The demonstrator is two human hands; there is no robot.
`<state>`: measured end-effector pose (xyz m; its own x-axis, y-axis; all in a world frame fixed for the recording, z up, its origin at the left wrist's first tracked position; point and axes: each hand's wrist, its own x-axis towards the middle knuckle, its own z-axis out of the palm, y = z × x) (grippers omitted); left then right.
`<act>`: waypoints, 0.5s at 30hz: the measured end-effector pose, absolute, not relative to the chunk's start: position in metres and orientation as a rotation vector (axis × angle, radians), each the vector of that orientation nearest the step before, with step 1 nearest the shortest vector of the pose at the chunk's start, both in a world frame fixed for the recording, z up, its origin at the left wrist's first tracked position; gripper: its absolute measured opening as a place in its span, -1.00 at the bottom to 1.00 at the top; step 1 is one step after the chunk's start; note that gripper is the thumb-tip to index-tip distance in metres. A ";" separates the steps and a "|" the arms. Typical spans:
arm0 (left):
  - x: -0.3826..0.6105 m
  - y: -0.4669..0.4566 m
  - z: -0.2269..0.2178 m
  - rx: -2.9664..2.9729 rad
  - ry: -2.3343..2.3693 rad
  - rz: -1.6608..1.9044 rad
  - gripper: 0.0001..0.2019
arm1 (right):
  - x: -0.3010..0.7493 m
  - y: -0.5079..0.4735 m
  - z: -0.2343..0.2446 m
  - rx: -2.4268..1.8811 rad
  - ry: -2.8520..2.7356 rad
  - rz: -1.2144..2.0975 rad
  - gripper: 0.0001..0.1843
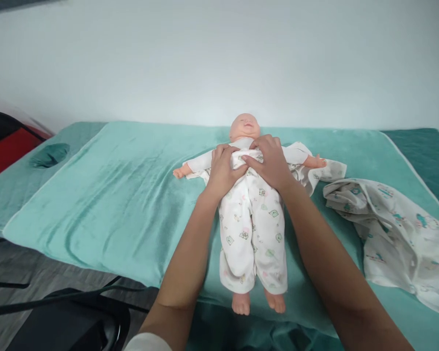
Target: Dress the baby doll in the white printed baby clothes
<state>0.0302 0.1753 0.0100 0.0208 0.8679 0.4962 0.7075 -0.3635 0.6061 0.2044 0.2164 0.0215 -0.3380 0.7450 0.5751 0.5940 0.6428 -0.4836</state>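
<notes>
A baby doll (246, 126) lies on its back on a teal blanket (124, 195), arms out to the sides, feet toward me. It wears a white printed romper (254, 229). My left hand (223, 168) and my right hand (269, 161) both rest on the doll's chest, fingers curled and pinching the romper's fabric just below the neck. The two hands almost touch each other at the middle of the chest.
A second white printed garment (395, 234) lies crumpled on the blanket to the right of the doll. The padded table has a face hole (50, 155) at its left end. A red and black seat (7, 146) stands far left; dark stands (69, 312) sit below.
</notes>
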 end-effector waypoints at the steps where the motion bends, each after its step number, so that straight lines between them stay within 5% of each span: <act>1: 0.030 0.176 0.010 2.109 1.648 1.265 -0.63 | 0.205 0.217 0.021 -1.043 -2.058 0.245 -0.73; 15: 0.035 0.170 0.004 2.486 1.750 1.313 -0.77 | 0.205 0.206 0.025 -0.897 -2.018 0.239 -0.42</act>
<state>0.0346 0.1699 0.0035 0.1333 0.7209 0.6801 0.8546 -0.4311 0.2895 0.2055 0.2063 0.0248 -0.3438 0.6747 0.6531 0.5036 0.7195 -0.4782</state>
